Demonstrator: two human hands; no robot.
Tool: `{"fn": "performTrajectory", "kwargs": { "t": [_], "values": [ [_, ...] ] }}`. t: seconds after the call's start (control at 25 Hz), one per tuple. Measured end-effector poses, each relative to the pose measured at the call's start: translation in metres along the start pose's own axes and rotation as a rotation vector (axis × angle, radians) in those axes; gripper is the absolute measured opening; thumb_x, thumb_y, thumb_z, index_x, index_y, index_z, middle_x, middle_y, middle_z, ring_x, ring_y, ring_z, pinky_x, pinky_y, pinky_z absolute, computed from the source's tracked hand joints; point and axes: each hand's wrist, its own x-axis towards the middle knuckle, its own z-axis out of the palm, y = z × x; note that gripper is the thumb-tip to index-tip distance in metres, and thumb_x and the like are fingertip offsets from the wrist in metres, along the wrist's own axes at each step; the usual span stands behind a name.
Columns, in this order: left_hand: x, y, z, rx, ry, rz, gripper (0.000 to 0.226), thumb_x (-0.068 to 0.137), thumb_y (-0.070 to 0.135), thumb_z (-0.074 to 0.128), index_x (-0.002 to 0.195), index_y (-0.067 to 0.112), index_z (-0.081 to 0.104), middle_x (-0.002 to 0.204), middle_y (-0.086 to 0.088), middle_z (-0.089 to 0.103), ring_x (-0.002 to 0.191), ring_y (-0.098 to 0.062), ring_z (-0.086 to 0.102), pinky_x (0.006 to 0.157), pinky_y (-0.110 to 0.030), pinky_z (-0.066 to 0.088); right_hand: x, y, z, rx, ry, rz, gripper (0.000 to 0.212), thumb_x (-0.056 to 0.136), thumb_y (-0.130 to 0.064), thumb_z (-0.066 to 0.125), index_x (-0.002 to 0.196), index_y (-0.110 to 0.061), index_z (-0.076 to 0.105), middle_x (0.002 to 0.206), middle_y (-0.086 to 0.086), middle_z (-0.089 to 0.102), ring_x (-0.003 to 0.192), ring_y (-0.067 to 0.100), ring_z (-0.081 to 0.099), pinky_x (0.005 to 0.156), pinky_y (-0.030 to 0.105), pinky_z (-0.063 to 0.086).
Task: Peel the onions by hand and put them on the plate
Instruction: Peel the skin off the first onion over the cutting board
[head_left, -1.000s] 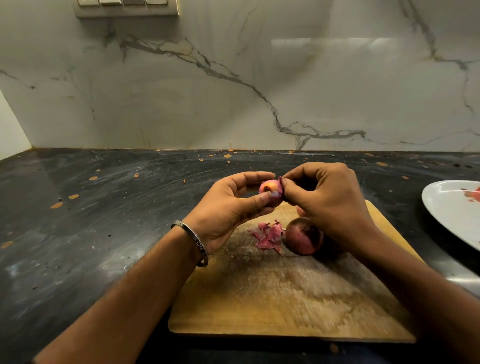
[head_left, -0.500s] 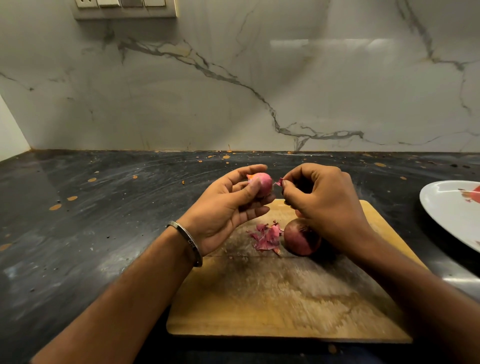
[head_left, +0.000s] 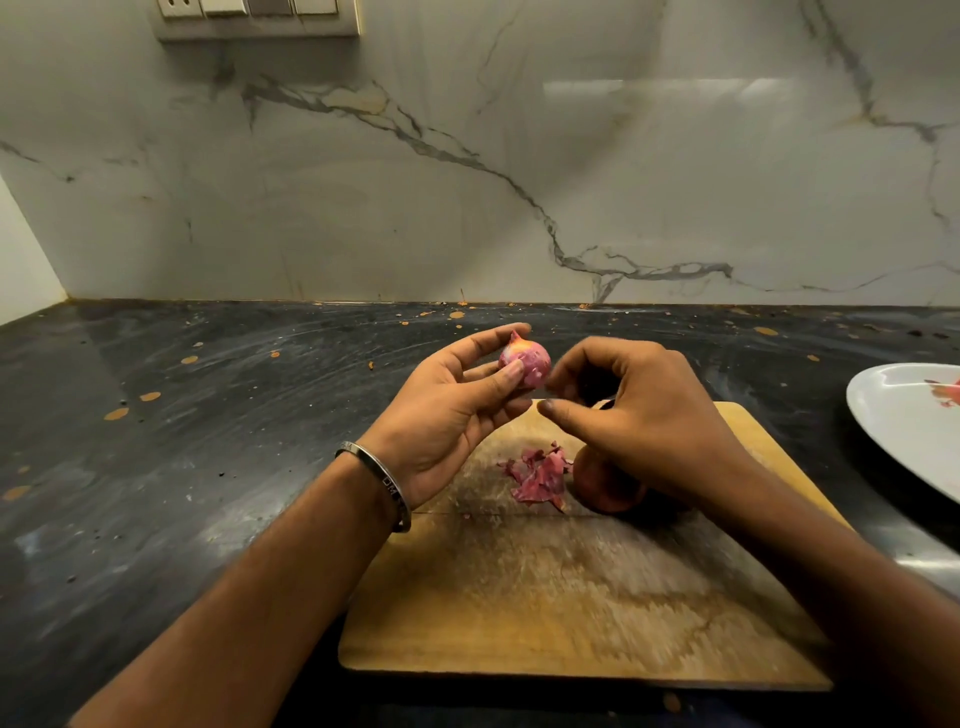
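We have the small onion (head_left: 524, 361) up in the air above the far edge of the cutting board (head_left: 571, 613), held in our left hand (head_left: 441, 415): the thumb presses its near side and the forefinger curls over the top, the other fingers lying loosely open beneath. Its pointed tip stands up and a little to the left, so the long axis runs roughly upright, and the pale, mostly bared flank faces right.

That flank is what matters, because our right hand (head_left: 639, 410) sits just beside it on the right, apart from the onion by a narrow gap. Its fingers are curled, thumb reaching forward toward the onion; motion blur keeps us from telling whether they pinch a scrap of skin, so we leave that open. The right hand is the nearer one for any further picking at the skin, coming in sideways from the right.

Below, the peel scraps (head_left: 537, 475) lie on the board, touching or just beside the second onion (head_left: 605, 483), which still wears its skin and is half hidden under our right wrist. The plate (head_left: 893, 415) lies well off to the right on the dark counter (head_left: 182, 441), with open counter between it and the board for carrying the onion across.
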Motion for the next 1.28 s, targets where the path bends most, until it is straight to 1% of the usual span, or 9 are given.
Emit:
{"fn": "performTrajectory", "kwargs": {
  "t": [0.12, 0.2, 0.32, 0.44, 0.64, 0.76, 0.92, 1.04, 1.28],
  "values": [
    [0.0003, -0.0007, -0.0015, 0.043, -0.005, 0.005, 0.047, 0.077, 0.005, 0.063, 0.123, 0.014, 0.063, 0.102, -0.008, 0.075, 0.087, -0.015, 0.069, 0.078, -0.024, 0.058, -0.0002, 0.002, 0.0005, -0.025, -0.016, 0.012, 0.02, 0.085, -0.032, 0.078, 0.068, -0.026, 0.069, 0.055, -0.012, 0.064, 0.055, 0.0, 0.06, 0.052, 0.013, 0.043],
    [0.0003, -0.0015, -0.0017, 0.066, 0.006, 0.002, 0.05, 0.076, 0.007, 0.065, 0.125, 0.014, 0.062, 0.111, -0.01, 0.073, 0.098, -0.019, 0.069, 0.084, -0.028, 0.057, 0.0009, 0.0037, 0.0004, 0.006, 0.016, 0.025, 0.008, 0.085, -0.023, 0.076, 0.082, -0.025, 0.068, 0.066, -0.011, 0.067, 0.063, 0.001, 0.063, 0.058, 0.015, 0.047],
    [-0.0016, -0.0029, -0.0006, 0.11, 0.011, -0.006, 0.052, 0.071, 0.01, 0.07, 0.122, 0.013, 0.063, 0.122, -0.014, 0.068, 0.114, -0.027, 0.065, 0.097, -0.041, 0.05, 0.001, 0.0058, 0.0002, 0.116, 0.071, 0.054, 0.02, 0.086, -0.029, 0.075, 0.104, -0.025, 0.068, 0.085, -0.009, 0.071, 0.08, 0.001, 0.068, 0.07, 0.019, 0.056],
    [-0.0025, -0.0042, -0.0003, 0.124, -0.012, -0.006, 0.052, 0.067, 0.006, 0.073, 0.119, 0.01, 0.064, 0.119, -0.017, 0.069, 0.109, -0.03, 0.068, 0.089, -0.042, 0.057, 0.0024, 0.0058, 0.0001, 0.291, 0.054, 0.112, 0.025, 0.085, -0.036, 0.075, 0.106, -0.022, 0.073, 0.091, -0.005, 0.075, 0.085, 0.008, 0.073, 0.069, 0.026, 0.059],
    [-0.0029, -0.004, -0.0016, 0.216, 0.011, 0.021, 0.048, 0.066, 0.007, 0.077, 0.112, 0.011, 0.067, 0.115, -0.012, 0.071, 0.098, -0.025, 0.071, 0.069, -0.029, 0.06, 0.0032, 0.0076, -0.0005, 0.366, 0.043, 0.091, 0.014, 0.087, -0.023, 0.075, 0.098, -0.015, 0.078, 0.081, -0.001, 0.078, 0.075, 0.01, 0.075, 0.063, 0.023, 0.058],
    [-0.0036, -0.0026, -0.0006, 0.213, 0.003, 0.039, 0.046, 0.065, 0.012, 0.079, 0.11, 0.014, 0.069, 0.109, -0.01, 0.073, 0.095, -0.021, 0.068, 0.069, -0.027, 0.058, 0.0023, 0.0081, -0.0001, 0.346, 0.045, 0.078, 0.012, 0.089, -0.022, 0.074, 0.097, -0.014, 0.077, 0.081, 0.0, 0.077, 0.074, 0.012, 0.075, 0.061, 0.024, 0.059],
    [-0.0047, -0.0013, -0.0001, 0.243, -0.024, 0.038, 0.05, 0.068, 0.022, 0.077, 0.117, 0.018, 0.069, 0.108, -0.008, 0.073, 0.096, -0.017, 0.066, 0.067, -0.025, 0.048, 0.0027, 0.0089, -0.0008, 0.324, 0.019, 0.051, 0.025, 0.09, -0.021, 0.072, 0.115, -0.02, 0.071, 0.099, -0.003, 0.076, 0.085, 0.012, 0.075, 0.067, 0.032, 0.063],
    [-0.0028, -0.0024, 0.0003, 0.129, 0.016, 0.004, 0.047, 0.076, 0.021, 0.07, 0.12, 0.01, 0.062, 0.11, -0.013, 0.072, 0.099, -0.022, 0.07, 0.077, -0.031, 0.059, 0.0026, 0.008, -0.0006, 0.297, 0.045, 0.035, 0.013, 0.09, -0.019, 0.073, 0.102, -0.015, 0.077, 0.087, -0.001, 0.077, 0.08, 0.01, 0.074, 0.067, 0.032, 0.063],
    [-0.0026, -0.0031, 0.0038, 0.105, 0.04, -0.005, 0.047, 0.078, 0.038, 0.065, 0.112, 0.005, 0.069, 0.096, -0.012, 0.072, 0.086, -0.021, 0.07, 0.06, -0.023, 0.058, 0.0018, 0.0052, 0.0012, 0.328, 0.021, 0.026, 0.023, 0.083, -0.027, 0.078, 0.105, -0.019, 0.078, 0.087, -0.004, 0.078, 0.074, 0.014, 0.075, 0.068, 0.037, 0.064]
  ]
}}
